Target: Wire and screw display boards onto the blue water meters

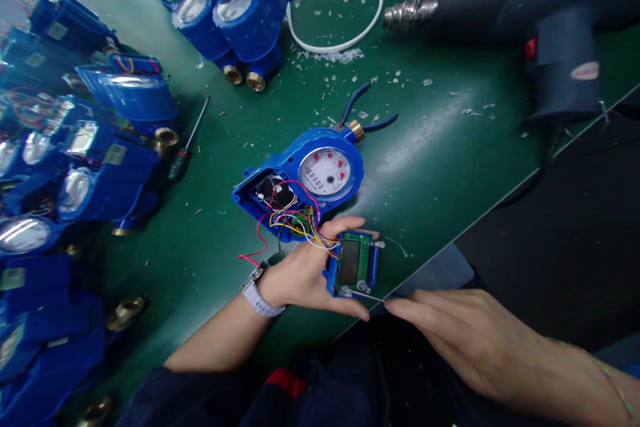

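My left hand is closed around a small circuit board with a display in a blue frame. Coloured wires run from that board into the open compartment of a blue water meter, whose round dial faces up. In my right hand is a thin metal shaft, probably a screwdriver; its handle is hidden by the fingers. The tip of the shaft touches or nearly touches the lower edge of the board. Pliers with dark blue handles lie beside the meter's brass fitting.
Several blue water meters crowd the left side, and two more stand at the back. A screwdriver lies near them. A heat gun rests at the right near the table edge. A white cable loops behind, among clear scraps.
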{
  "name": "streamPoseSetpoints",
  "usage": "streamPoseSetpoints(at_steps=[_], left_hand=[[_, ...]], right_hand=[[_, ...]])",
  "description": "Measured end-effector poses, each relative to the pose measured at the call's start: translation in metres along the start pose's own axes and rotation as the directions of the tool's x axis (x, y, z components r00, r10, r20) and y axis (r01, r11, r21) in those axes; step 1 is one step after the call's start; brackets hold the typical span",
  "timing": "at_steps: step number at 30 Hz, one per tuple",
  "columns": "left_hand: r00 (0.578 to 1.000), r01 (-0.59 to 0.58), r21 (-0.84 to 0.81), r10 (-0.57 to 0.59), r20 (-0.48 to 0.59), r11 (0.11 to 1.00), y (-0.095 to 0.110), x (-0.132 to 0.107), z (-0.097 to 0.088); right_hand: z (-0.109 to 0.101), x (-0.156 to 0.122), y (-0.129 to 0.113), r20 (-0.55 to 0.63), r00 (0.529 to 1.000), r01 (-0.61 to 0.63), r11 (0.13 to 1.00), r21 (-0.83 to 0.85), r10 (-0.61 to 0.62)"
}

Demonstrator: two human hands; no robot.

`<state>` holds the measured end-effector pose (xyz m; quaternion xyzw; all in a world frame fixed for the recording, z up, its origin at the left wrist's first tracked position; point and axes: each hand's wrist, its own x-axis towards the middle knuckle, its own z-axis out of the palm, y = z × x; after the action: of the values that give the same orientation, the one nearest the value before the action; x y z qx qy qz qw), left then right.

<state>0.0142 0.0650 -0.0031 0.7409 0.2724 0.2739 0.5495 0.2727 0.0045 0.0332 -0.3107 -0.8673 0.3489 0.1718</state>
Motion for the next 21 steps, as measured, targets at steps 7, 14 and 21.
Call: streamPoseSetpoints(at_steps=[7,14,21], left_hand=[[0.997,-0.036,-0.005,0.036,-0.067,0.999,-0.002,0.0,0.002],[0.996,-0.028,-0.04,0.024,-0.083,0.999,0.0,-0.001,0.004],[0.998,0.01,-0.03,-0.012,-0.066,0.999,0.002,0.0,0.003]], right_hand=[[0.003,0.006,-0.015,-0.051,0.979,-0.186,0.969,0.16,0.196],[0.02,0.011,-0.008,-0.245,0.969,0.004,0.996,-0.086,-0.025],[0.019,0.017,-0.015,-0.164,0.975,-0.113,0.973,0.203,0.148]])
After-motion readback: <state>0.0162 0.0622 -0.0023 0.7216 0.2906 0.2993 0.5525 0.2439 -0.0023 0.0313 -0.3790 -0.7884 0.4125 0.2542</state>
